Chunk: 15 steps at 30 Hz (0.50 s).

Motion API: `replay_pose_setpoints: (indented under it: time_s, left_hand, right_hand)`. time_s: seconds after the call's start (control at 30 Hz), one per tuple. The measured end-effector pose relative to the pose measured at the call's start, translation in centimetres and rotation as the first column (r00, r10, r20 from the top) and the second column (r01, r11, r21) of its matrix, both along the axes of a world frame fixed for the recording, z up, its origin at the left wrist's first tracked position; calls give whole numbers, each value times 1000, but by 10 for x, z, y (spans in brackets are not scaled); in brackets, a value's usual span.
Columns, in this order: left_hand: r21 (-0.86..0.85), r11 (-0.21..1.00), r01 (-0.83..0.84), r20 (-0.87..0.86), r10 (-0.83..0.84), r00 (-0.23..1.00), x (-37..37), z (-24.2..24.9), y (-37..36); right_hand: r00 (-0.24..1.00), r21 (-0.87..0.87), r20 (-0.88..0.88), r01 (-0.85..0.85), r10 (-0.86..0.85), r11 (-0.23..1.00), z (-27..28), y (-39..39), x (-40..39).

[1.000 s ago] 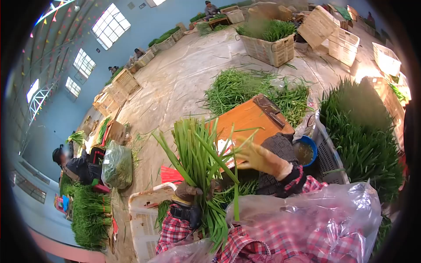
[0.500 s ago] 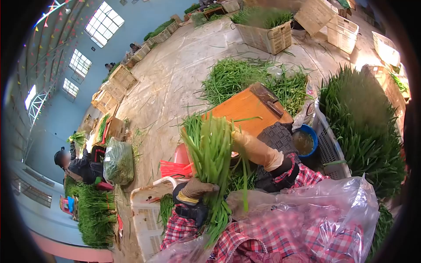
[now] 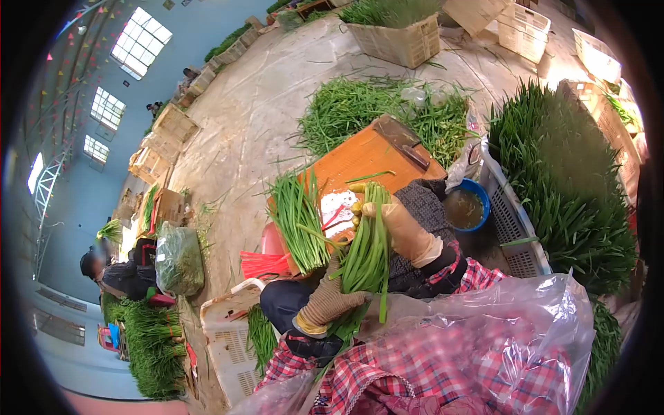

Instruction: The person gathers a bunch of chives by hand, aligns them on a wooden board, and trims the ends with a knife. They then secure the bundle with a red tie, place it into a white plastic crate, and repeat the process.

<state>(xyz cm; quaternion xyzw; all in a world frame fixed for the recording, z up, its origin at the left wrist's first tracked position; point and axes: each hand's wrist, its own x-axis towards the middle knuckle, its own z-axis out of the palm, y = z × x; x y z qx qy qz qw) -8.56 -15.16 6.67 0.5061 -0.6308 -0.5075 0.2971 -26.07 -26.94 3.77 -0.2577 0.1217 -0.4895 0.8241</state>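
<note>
Running from right grip down to left grip, green stalks slant.

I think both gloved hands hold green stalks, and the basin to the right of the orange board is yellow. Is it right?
No, the basin to the right of the orange board is blue, not yellow, as the head view shows. The left hand and right hand hold green stalks.

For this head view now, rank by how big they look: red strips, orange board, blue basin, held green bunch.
1. Orange board
2. Held green bunch
3. Blue basin
4. Red strips

This ranks visible extent only; the bunch seems nearer the camera, which may enlarge it.
</note>
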Motion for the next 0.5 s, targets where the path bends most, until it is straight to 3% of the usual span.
replay_pose_setpoints:
  time_s: [0.1,0.13,0.27,0.37,0.4,0.5]
  left_hand:
    - [127,992,8,-244,23,969,-3,1,-17]
    - [-1,1000,2,-234,-3,972,-2,-7,-22]
    - [-67,981,-183,-73,178,981,-9,-8,-45]
    - [-152,988,-39,279,80,957,5,-10,-74]
    - [-122,992,-15,160,35,986,3,-9,-88]
    - [-178,964,199,138,-176,975,20,-32,-108]
  right_hand:
    - [999,21,-9,-53,53,998,5,-4,-6]
    - [998,17,-36,-54,54,998,1,-6,-5]
    - [994,-11,-108,-25,23,1000,-12,-17,-1]
    - [996,-28,-91,-19,17,999,-12,-18,4]
    - [997,-39,-66,-49,47,998,-11,-19,4]
    - [993,-40,-61,-105,102,994,-4,-21,2]
